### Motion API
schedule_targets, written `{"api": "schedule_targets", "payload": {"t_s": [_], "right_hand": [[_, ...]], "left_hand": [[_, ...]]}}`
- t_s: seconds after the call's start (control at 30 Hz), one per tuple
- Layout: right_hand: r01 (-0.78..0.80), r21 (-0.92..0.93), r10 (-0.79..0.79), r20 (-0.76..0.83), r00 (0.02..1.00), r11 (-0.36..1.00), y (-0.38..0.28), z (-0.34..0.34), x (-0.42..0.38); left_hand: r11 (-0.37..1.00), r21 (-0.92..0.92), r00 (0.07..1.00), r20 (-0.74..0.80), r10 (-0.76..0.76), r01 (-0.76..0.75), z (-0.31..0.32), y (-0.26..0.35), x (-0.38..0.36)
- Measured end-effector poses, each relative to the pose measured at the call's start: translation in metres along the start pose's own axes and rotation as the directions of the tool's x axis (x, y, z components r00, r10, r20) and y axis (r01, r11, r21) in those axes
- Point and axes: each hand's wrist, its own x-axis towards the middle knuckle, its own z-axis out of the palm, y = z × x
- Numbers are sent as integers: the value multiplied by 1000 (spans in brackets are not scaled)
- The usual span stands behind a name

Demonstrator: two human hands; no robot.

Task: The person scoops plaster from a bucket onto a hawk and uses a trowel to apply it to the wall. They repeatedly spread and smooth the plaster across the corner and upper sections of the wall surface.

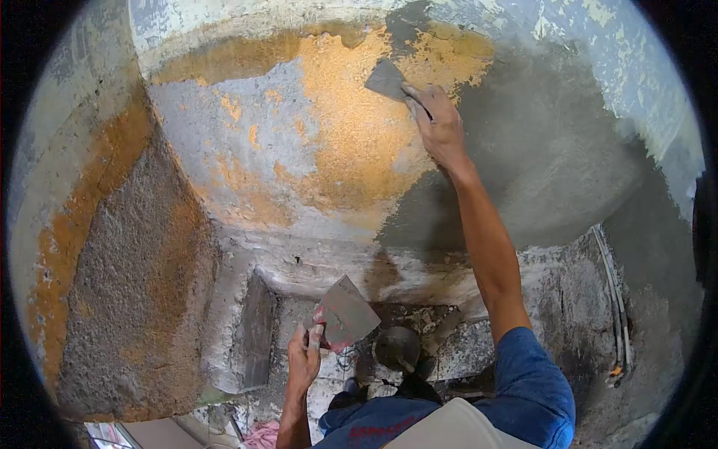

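My right hand (440, 127) is stretched up to the wall, fingers closed round a putty knife (384, 79) whose grey blade lies against or very near the surface. Behind the blade the wall shows a rough orange patch (351, 138). To its right spreads dark grey plaster (538, 142), and a grey smear (407, 26) sits above the blade. Low in front of my body, my left hand (304, 358) grips a wider scraper (350, 314). Its flat blade is stained grey with pinkish marks near the handle.
A dark round bucket (396, 347) stands on the floor by my feet. A wooden board (256, 333) leans in the recess at left. Conduits with bare wire ends (615, 307) hang at right. A ledge (329, 262) runs below the wall, and a pink cloth (262, 434) lies at the bottom.
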Motion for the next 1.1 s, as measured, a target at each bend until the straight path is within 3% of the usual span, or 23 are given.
{"api": "schedule_targets", "payload": {"t_s": [0.07, 0.13, 0.2, 0.27, 0.33, 0.4, 0.53, 0.6, 0.63, 0.7, 0.83, 0.9, 0.93, 1.03, 1.1], "right_hand": [[4, -71, -6, -20, 1000, 997, -1, 2, -3], [2, -142, -8, -35, 999, 990, -4, 3, -5], [-26, -276, 18, -34, 999, 961, -12, 5, -7], [-48, -260, 36, -48, 998, 964, -20, 3, -10], [-63, -245, 49, -62, 997, 967, -24, -2, -17], [-82, -228, 65, -82, 995, 970, -18, -9, -27], [-33, -93, 20, -138, 990, 995, -16, -14, -21], [185, -140, -205, -147, 968, 973, -21, -9, -4], [181, -139, -201, -149, 968, 974, -19, -6, 2], [129, -264, -136, -8, 991, 956, -16, 0, 13], [82, -362, -106, -45, 993, 929, -31, -1, -9], [-43, -415, 27, -44, 999, 909, -41, -4, -24], [-39, -414, 22, -47, 999, 909, -42, -5, -23], [-15, -310, -13, -87, 996, 951, -39, -7, -16], [183, -302, -204, -41, 978, 936, -26, 0, -1]], "left_hand": [[1000, -14, 1000, -6, 10, -10, 1, -4, 4], [994, 68, 995, 53, -90, 86, -4, -17, 6], [997, 56, 997, 38, -61, 59, -4, -17, 6], [999, 36, 1000, 13, -18, 18, 0, -10, 6], [995, -89, 993, -107, 44, -54, 1, 4, 1], [997, -77, 993, -118, 12, -22, -13, 5, -11], [997, -80, 992, -129, -6, -5, -27, -8, -17], [998, -58, 990, -138, 21, -30, -25, -9, -15], [998, -54, 990, -137, 21, -29, -25, -13, -14], [996, -56, 993, -87, -79, 74, -25, -21, -13], [998, -50, 996, -79, -48, 44, -22, -18, -9], [999, 26, 998, -52, -31, 33, -24, -7, -10], [999, 24, 998, -54, -26, 28, -23, -6, -10], [998, -61, 996, -88, -2, -3, -16, -1, -9], [991, -130, 997, -69, -25, 16, -12, 1, -7]]}}
